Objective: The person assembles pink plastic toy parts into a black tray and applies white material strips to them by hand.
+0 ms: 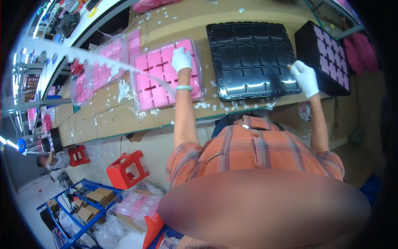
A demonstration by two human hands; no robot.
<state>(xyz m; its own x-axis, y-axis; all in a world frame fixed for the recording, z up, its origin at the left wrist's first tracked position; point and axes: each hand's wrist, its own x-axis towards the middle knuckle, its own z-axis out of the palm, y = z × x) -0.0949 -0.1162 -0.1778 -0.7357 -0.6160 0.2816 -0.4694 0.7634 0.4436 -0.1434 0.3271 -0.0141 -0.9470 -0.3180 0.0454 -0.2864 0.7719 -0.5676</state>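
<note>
My left hand (181, 60), in a white glove with a pale green bangle at the wrist, rests over a block of pink foam pieces (154, 85) in clear plastic wrap. Its fingers are curled against the foam, and whatever is under them is hidden. At the right edge of a black plastic tray (248, 62) with rows of moulded compartments is my right hand (306, 78), also gloved. Its fingers are pinched together, with a small brownish tip showing that I cannot make out. Beyond that hand stands a black tray filled with pink-lilac pieces (333, 56), tilted on its side.
More wrapped pink foam (110, 56) lies at the left of the cardboard-covered table (166, 31). A spare white glove (123, 90) and small white scraps are scattered around. Behind me are a red stool (126, 170) and a blue cart (85, 224); another person (58, 161) is far left.
</note>
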